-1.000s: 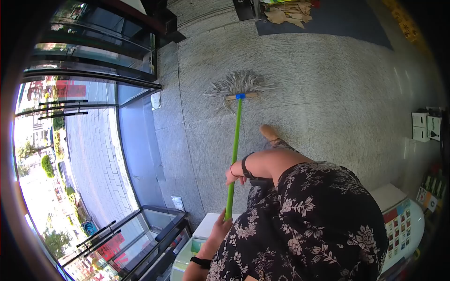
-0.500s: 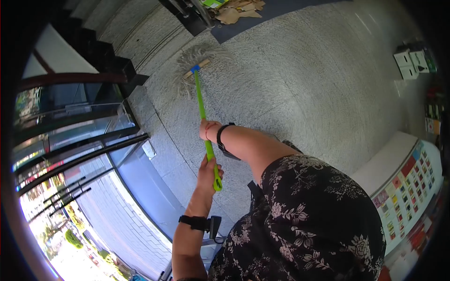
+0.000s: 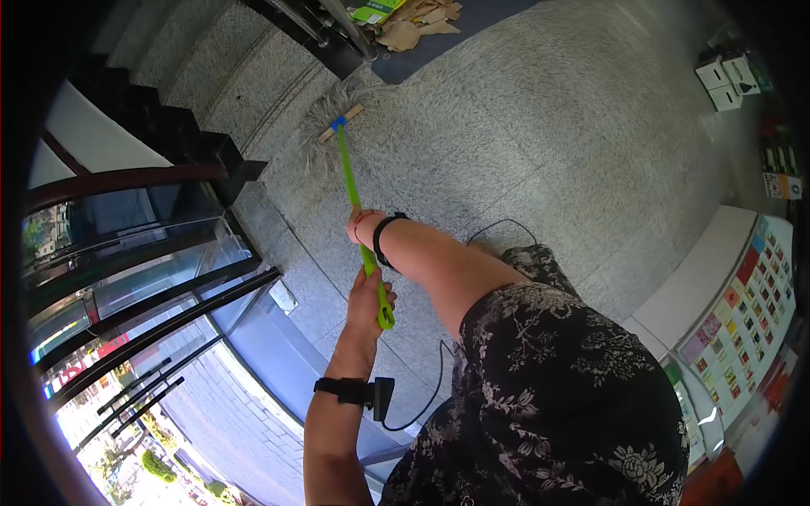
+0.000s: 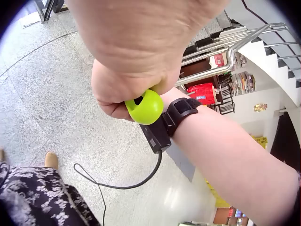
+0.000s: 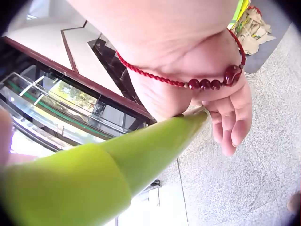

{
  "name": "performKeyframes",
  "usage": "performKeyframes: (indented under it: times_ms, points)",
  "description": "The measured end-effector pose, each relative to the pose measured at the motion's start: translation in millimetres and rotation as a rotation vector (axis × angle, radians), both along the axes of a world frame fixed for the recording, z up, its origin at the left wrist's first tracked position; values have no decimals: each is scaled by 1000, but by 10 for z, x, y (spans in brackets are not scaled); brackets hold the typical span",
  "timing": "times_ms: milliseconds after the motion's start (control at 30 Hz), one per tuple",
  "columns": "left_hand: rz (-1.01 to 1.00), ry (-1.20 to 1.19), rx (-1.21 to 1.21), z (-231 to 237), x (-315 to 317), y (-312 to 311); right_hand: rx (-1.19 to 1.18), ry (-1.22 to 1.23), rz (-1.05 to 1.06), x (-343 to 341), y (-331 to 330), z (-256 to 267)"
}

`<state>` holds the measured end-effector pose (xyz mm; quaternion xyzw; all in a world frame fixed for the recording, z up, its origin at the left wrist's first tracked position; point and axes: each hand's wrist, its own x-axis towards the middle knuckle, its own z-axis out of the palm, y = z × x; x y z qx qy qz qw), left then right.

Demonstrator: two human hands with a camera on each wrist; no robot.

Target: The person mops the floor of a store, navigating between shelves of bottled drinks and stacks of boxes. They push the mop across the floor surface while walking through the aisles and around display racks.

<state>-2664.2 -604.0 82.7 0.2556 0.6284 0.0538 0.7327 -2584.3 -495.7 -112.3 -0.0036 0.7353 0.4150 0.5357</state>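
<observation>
A mop with grey strands (image 3: 325, 110), a blue clamp (image 3: 338, 123) and a lime-green handle (image 3: 347, 169) reaches across the floor, its head at upper left in the head view. My left hand (image 3: 364, 299) grips the handle close to its end. In the left wrist view the rounded green handle end (image 4: 146, 108) pokes out beneath that hand. Further up, my right hand (image 3: 359, 226) holds the handle. The right wrist view shows the handle passing under the palm, with the fingers (image 5: 230, 122) loosely bent beyond it and a red beaded bracelet (image 5: 207, 84) on the wrist.
Glass doors (image 3: 152, 270) stand at left, with curved steps (image 3: 198, 72) above them. Cardboard scraps (image 3: 418, 24) lie on a dark mat at the top. White boxes (image 3: 721, 83) and a display counter (image 3: 734, 312) stand at right. A black cable (image 3: 439, 379) hangs near the legs.
The mop head has gone forward and left over the floor, towards the steps. Both arms have stretched out, the left hand coming away from the body with the handle end. The head view has turned.
</observation>
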Motion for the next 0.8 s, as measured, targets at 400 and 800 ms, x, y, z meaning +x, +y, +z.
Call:
performKeyframes:
  times_ms: [400, 800]
  points:
    - [-291, 94, -46, 542, -2682, -1943, -808, 729, -1293, -1970, -2123, 1200]
    - [-836, 126, 32, 868, -4119, -2284, -1272, 1049, -1644, -2708, -2945, 1415]
